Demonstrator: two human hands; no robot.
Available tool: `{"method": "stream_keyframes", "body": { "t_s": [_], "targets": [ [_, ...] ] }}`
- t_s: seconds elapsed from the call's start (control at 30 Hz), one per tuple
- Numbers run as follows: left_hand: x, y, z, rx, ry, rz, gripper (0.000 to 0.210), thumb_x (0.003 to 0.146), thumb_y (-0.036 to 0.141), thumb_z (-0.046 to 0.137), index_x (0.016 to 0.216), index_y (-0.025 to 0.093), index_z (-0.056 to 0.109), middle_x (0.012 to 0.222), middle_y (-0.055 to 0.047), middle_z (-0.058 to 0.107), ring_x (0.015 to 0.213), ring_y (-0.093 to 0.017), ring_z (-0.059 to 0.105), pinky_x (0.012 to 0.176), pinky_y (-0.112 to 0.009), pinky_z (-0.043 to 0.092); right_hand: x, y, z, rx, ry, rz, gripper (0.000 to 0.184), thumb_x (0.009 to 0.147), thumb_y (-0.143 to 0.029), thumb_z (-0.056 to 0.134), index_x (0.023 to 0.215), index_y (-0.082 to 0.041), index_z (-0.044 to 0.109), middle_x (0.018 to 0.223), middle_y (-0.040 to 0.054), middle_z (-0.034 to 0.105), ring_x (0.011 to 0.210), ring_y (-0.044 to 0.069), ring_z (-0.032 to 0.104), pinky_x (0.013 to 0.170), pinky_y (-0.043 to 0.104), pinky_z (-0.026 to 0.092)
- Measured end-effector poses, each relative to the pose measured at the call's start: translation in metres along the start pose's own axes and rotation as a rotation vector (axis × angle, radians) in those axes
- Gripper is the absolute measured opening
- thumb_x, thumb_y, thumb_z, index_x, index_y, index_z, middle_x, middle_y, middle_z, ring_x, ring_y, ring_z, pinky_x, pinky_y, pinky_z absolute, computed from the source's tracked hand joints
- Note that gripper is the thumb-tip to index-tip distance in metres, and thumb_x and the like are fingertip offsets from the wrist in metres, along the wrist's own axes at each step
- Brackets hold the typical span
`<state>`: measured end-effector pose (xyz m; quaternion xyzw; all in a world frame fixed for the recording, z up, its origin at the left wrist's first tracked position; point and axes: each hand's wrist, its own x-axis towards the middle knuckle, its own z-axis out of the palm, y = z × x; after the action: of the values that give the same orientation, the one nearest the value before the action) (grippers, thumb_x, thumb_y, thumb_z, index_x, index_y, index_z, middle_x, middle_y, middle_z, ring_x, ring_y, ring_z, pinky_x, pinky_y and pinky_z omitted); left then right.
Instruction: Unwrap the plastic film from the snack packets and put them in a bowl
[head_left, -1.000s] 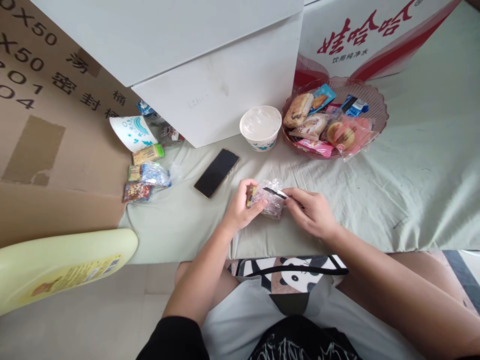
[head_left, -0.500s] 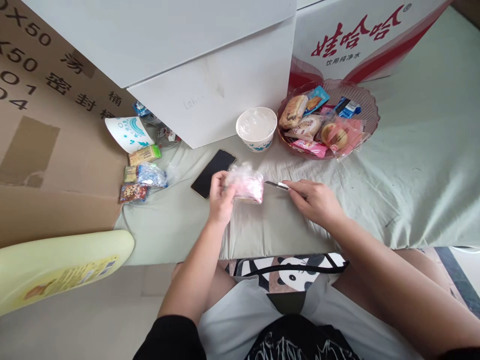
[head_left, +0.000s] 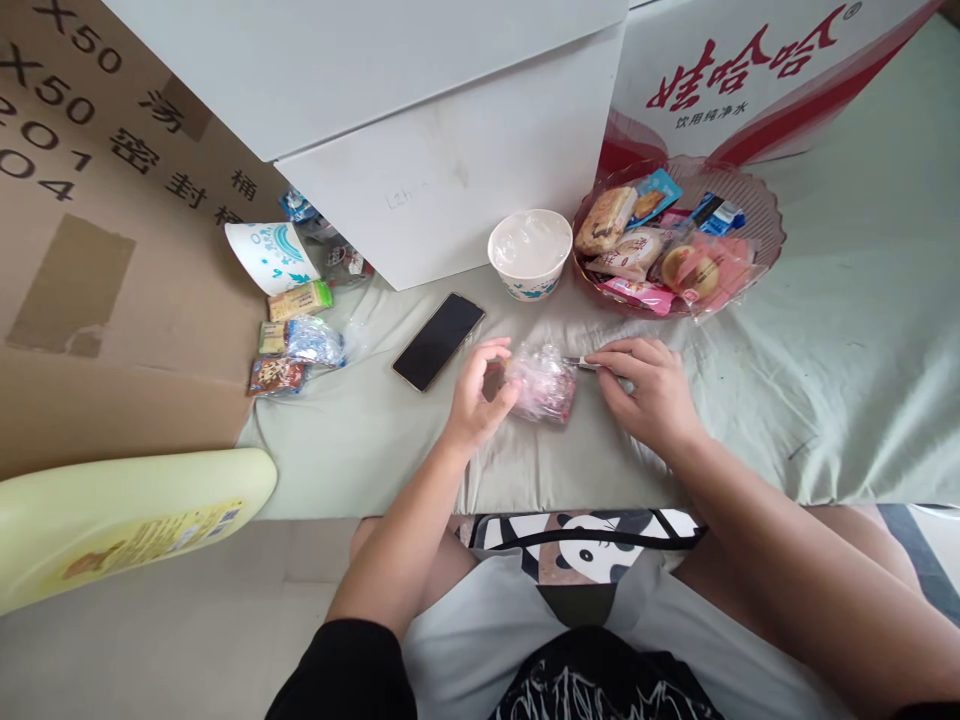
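A small pink-and-white bundle in crinkled clear plastic wrap lies on the pale green cloth in front of me. Beside its left edge is my left hand, thumb and fingers spread apart; the thumb tip reaches the wrap, and I cannot tell if it touches. My right hand grips a slim small knife that points left. Its tip is at the bundle's upper right edge, where the wrap partly hides it.
Behind the bundle are a black phone, a white paper bowl and a pink glass bowl of packaged snacks. To the left, a tipped paper cup and several wrapped snacks sit by a cardboard box. A yellow jug stands lower left.
The bundle has gone from my left hand's grip down onto the cloth, and my left fingers have spread. The knife tip has come up against the bundle. The view has shifted slightly.
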<state>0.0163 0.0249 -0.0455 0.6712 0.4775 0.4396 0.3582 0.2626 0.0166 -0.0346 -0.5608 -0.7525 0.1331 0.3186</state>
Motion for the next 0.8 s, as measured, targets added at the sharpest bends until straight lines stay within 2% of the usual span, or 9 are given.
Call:
{"method": "stream_keyframes", "body": {
  "t_s": [0.07,0.17,0.23,0.33,0.4,0.47,0.6,0.8],
  "targets": [
    [0.003,-0.003,-0.003,0.027,0.071,0.052,0.056,0.085,0.069,0.060,0.113,0.021,0.055,0.131,-0.016,0.061,0.126,-0.029,0.058,0.103,-0.043,0.048,0.000,-0.003,-0.001,0.114,-0.017,-0.011,0.024,0.095,-0.022,0.053,0.102,-0.024,0.076,0.101,0.0107,0.073,0.096,0.028,0.066,0.084,0.043,0.050],
    [0.003,-0.001,-0.002,0.074,0.025,0.016,0.060,0.079,0.063,0.071,0.118,0.021,0.055,0.129,-0.015,0.064,0.123,-0.029,0.061,0.106,-0.044,0.047,-0.001,-0.006,0.000,0.203,-0.052,-0.035,0.025,0.094,-0.021,0.052,0.109,-0.023,0.071,0.102,0.0095,0.072,0.095,0.026,0.069,0.084,0.042,0.055],
    [0.001,0.004,0.001,0.054,-0.017,-0.078,0.047,0.081,0.050,0.072,0.115,0.020,0.058,0.120,-0.012,0.069,0.113,-0.027,0.066,0.102,-0.041,0.049,-0.003,-0.008,0.002,0.239,-0.065,-0.074,0.027,0.093,-0.020,0.053,0.115,-0.023,0.068,0.109,0.0098,0.073,0.100,0.026,0.070,0.086,0.041,0.057],
    [0.001,0.012,0.004,-0.183,-0.067,-0.271,0.028,0.083,0.039,0.069,0.103,0.021,0.062,0.099,-0.006,0.075,0.094,-0.022,0.071,0.088,-0.035,0.053,-0.005,-0.009,0.006,0.260,-0.097,-0.139,0.038,0.090,-0.020,0.056,0.127,-0.024,0.062,0.124,0.0113,0.071,0.114,0.029,0.068,0.094,0.044,0.057],
    [0.002,0.015,0.005,-0.406,-0.077,-0.404,0.026,0.080,0.038,0.070,0.098,0.021,0.061,0.090,-0.004,0.075,0.084,-0.020,0.072,0.078,-0.033,0.055,-0.005,-0.009,0.007,0.258,-0.149,-0.163,0.042,0.089,-0.020,0.057,0.130,-0.024,0.061,0.120,0.0104,0.073,0.111,0.029,0.070,0.094,0.045,0.057],
    [0.005,0.016,0.005,-0.544,-0.026,-0.484,0.025,0.077,0.035,0.072,0.093,0.021,0.060,0.082,-0.002,0.074,0.076,-0.019,0.072,0.071,-0.031,0.055,-0.005,-0.009,0.007,0.250,-0.189,-0.181,0.038,0.089,-0.018,0.055,0.126,-0.024,0.063,0.108,0.0086,0.076,0.100,0.028,0.072,0.089,0.043,0.058],
    [0.009,0.016,0.004,-0.554,0.165,-0.487,0.021,0.072,0.027,0.072,0.085,0.021,0.057,0.075,0.001,0.072,0.070,-0.017,0.070,0.071,-0.030,0.054,-0.004,-0.010,0.005,0.248,-0.149,-0.210,0.028,0.091,-0.015,0.052,0.113,-0.022,0.067,0.094,0.0079,0.075,0.086,0.024,0.072,0.078,0.037,0.057],
    [0.012,0.013,0.002,-0.517,0.257,-0.447,0.022,0.070,0.025,0.070,0.085,0.022,0.055,0.073,0.002,0.071,0.067,-0.018,0.071,0.072,-0.032,0.055,-0.001,-0.011,0.001,0.228,-0.081,-0.239,0.017,0.086,-0.010,0.050,0.085,-0.023,0.062,0.077,0.0041,0.067,0.071,0.020,0.065,0.065,0.031,0.051]
  ]
}}
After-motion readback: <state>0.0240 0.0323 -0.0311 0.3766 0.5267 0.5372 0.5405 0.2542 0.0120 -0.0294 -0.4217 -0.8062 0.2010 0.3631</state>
